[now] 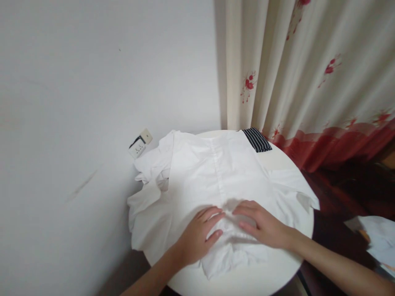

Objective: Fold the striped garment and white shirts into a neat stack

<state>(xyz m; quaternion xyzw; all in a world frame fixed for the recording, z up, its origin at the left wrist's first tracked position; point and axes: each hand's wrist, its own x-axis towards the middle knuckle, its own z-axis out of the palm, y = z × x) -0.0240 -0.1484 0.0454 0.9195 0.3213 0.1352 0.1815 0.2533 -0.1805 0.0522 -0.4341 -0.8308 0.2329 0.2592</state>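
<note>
A white shirt point(197, 168) lies spread over a round white table point(247, 279), its sleeves reaching out to both sides. Near the shirt's front middle, my left hand point(200, 234) rests on the cloth with its fingers stretched toward the right. Facing it, my right hand point(259, 224) touches the fabric with fingers extended and the thumb apart. A small gap parts the fingertips of the two hands. Below them the cloth is bunched and wrinkled. Neither hand grips anything that I can see.
Black-and-white striped cloth point(257, 139) lies at the table's far edge. Crumpled white cloth point(154, 162) sits at the back left by a wall socket point(137, 148). A floral curtain point(308, 82) hangs at right. A white item point(379, 238) is low on the right.
</note>
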